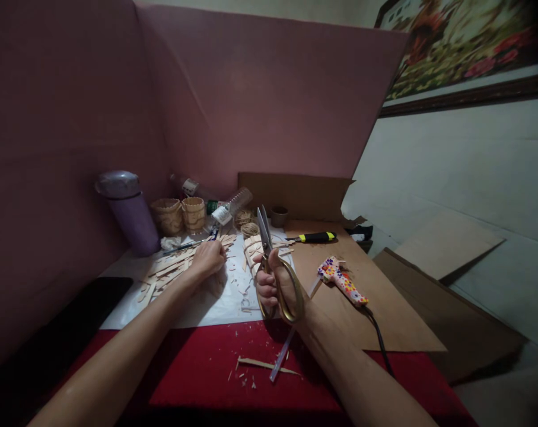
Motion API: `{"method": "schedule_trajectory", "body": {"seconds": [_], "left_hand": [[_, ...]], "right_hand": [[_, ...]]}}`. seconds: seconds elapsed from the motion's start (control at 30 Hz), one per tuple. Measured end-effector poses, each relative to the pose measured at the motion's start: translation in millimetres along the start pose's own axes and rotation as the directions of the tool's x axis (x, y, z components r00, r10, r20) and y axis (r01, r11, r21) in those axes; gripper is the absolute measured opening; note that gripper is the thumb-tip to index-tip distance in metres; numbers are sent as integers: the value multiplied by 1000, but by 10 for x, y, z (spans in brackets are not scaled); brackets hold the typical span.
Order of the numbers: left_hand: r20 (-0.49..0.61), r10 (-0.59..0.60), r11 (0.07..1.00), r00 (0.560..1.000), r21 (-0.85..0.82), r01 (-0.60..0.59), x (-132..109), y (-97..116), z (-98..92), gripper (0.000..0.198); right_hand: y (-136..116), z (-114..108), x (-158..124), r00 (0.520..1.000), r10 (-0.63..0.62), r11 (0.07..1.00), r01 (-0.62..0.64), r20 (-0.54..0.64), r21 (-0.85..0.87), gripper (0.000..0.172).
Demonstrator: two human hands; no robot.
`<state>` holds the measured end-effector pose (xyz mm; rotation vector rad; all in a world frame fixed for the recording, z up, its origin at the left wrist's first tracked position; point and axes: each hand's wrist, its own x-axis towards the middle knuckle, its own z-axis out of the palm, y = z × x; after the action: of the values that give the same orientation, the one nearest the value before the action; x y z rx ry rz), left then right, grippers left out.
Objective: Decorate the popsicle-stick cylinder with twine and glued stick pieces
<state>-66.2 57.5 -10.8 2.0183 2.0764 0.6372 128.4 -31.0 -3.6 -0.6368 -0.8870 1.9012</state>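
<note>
My right hand (pixel 275 284) is closed round the gold handles of a pair of scissors (pixel 265 237), whose blades point up and away from me. My left hand (pixel 209 258) reaches forward with curled fingers onto a pile of wooden craft sticks (pixel 171 270) lying on a white sheet (pixel 215 308); what the fingers hold is hidden. Just beyond the scissors lies a small piece made of glued sticks (pixel 253 249).
A flower-patterned glue gun (pixel 342 281) with a black cord lies on brown cardboard (pixel 384 308) at the right. A yellow-black utility knife (pixel 315 237), twine rolls (pixel 248 228), two small stick baskets (pixel 180 214), plastic bottles (pixel 231 207) and a purple tumbler (pixel 129 210) stand behind. Wood scraps (pixel 262 365) litter the red cloth.
</note>
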Motion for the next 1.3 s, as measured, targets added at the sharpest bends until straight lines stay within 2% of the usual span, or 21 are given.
{"method": "schedule_trajectory", "body": {"seconds": [0.17,0.3,0.4,0.53,0.6,0.73,0.83,1.0,1.3], "left_hand": [[-83,-40,962,996,-272,16,44,-124,-38,10],[-105,-88,853,991,-521,21,18,-109,-69,14],[-65,-86,724,994,-689,17,-60,-18,-155,19],[0,-16,556,1000,-831,9,-249,172,-309,28],[91,58,345,994,-936,66,-366,264,-349,32],[170,164,199,972,-970,136,-556,372,-310,29],[198,184,164,963,-972,168,-629,391,-239,28],[194,180,159,964,-973,165,-703,407,-203,32],[209,231,176,950,-970,170,-762,407,-212,29]], "right_hand": [[15,-20,13,1000,-5,1000,5,-4,-6,67],[18,-21,13,1000,-5,1000,5,-14,-7,67],[13,-6,5,999,-9,1000,8,-33,-28,65],[2,63,-31,994,-72,985,58,-83,-164,46],[-2,116,-60,984,-134,962,100,-119,-254,37],[8,198,-100,964,-226,922,167,-138,-348,33],[39,206,-92,956,-268,887,196,-121,-418,34],[99,182,-60,928,-353,817,243,-122,-523,32],[54,235,-122,948,-298,796,181,-113,-578,27]]}}
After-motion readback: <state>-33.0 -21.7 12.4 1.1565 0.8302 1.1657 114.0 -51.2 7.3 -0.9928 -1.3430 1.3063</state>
